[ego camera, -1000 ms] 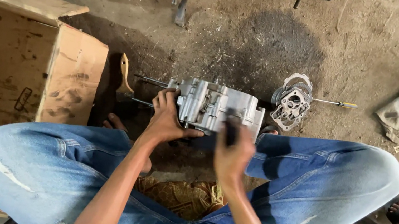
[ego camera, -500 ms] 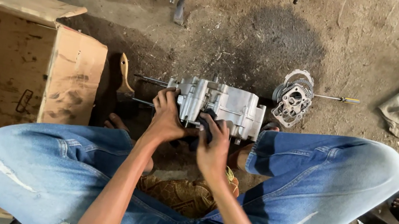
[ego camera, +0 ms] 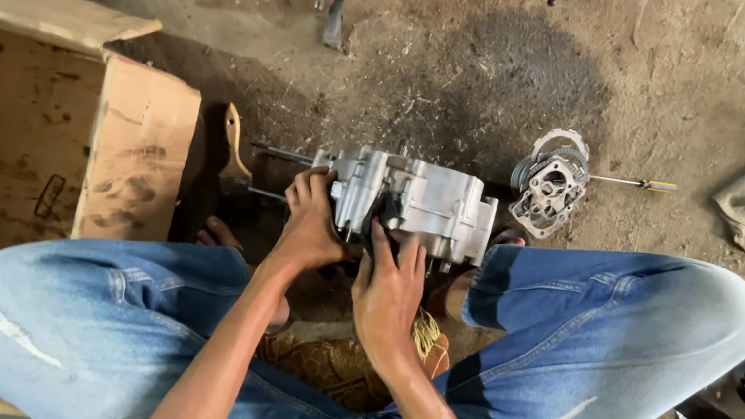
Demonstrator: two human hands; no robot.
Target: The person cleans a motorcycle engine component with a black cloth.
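While sitting low over the dirt floor (ego camera: 707, 113) between the bent knees in blue jeans (ego camera: 589, 354), working on a grey metal engine case (ego camera: 418, 202) resting on the ground just ahead. Left hand (ego camera: 310, 225) gripping the case's left end, fingers curled around its edge. Right hand (ego camera: 390, 287) pressing flat against the near face, fingers spread over a dark part there; whether anything is pinched between them, impossible to tell. Looking partly stripped: a separate round metal cover (ego camera: 551, 183) lying just to the right, a yellow-handled screwdriver (ego camera: 636, 183) beyond it. Sitting untouched at left, a wooden-handled brush (ego camera: 235, 150) beside an open cardboard box (ego camera: 132, 152).
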